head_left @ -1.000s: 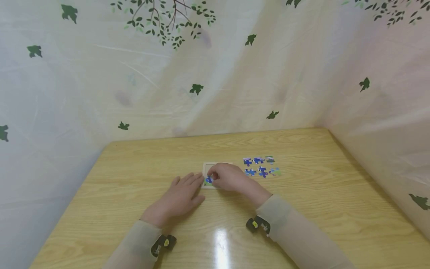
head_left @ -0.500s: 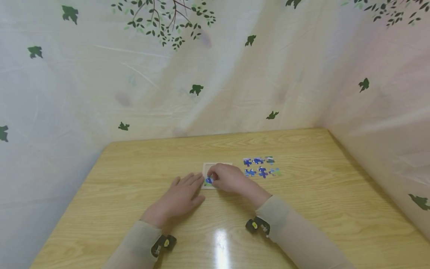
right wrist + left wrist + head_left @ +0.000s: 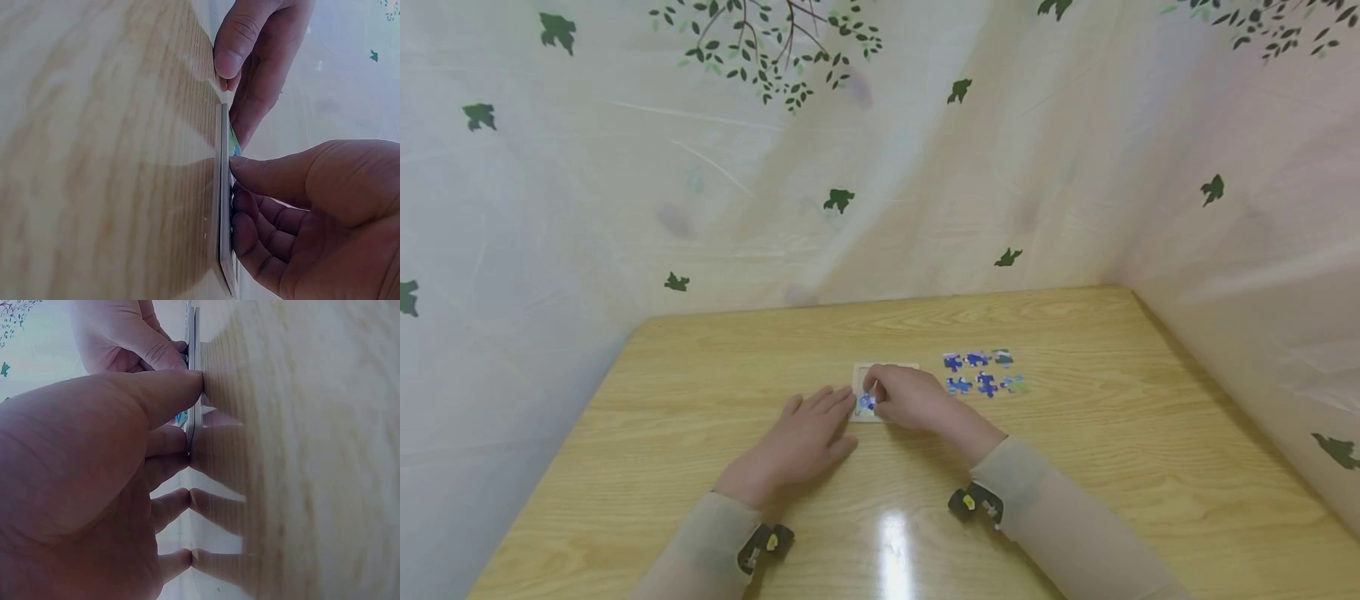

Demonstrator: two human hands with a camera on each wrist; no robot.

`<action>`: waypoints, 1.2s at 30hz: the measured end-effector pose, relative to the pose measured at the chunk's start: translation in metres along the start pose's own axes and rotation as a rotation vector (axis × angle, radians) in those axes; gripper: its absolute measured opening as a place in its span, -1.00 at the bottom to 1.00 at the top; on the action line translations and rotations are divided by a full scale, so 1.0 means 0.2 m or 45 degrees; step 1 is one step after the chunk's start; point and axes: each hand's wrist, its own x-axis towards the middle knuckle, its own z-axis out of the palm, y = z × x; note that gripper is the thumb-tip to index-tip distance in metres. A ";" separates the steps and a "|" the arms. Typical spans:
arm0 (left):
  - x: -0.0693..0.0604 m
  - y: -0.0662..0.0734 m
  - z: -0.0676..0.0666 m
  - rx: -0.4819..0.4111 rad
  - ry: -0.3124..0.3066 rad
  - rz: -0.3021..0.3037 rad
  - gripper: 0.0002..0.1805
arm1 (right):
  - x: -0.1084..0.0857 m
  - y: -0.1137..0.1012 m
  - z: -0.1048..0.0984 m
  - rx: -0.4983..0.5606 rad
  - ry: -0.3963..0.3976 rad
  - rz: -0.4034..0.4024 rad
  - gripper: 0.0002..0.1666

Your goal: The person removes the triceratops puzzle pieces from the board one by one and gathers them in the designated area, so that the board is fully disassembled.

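A small puzzle tray with a pale frame lies flat mid-table. In its front left corner shows a blue and green puzzle piece, one edge raised off the tray in the right wrist view. My right hand reaches over the tray and pinches this piece between thumb and curled fingers; the hand hides most of the tray's inside. Beside the tray's left edge, my left hand rests palm down with fingers extended. Its fingertips touch the table and the frame's side.
Several loose puzzle pieces lie in two rows on the wooden table, right of the tray. A pale curtain with leaf prints hangs behind and at both sides. Each sleeve carries a small black wrist camera.
The piece under my right fingers looks paler now, as if its tilt has shifted slightly. Both hands, the tray and the loose pieces stay in place.
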 end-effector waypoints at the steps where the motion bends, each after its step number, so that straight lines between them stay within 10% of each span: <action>1: 0.00 0.00 0.00 0.000 0.000 0.002 -0.26 | 0.00 0.00 0.00 0.003 0.000 0.000 -0.63; 36: 0.00 0.01 0.00 0.009 0.002 -0.004 -0.27 | -0.01 -0.01 -0.02 0.054 0.015 0.054 -0.74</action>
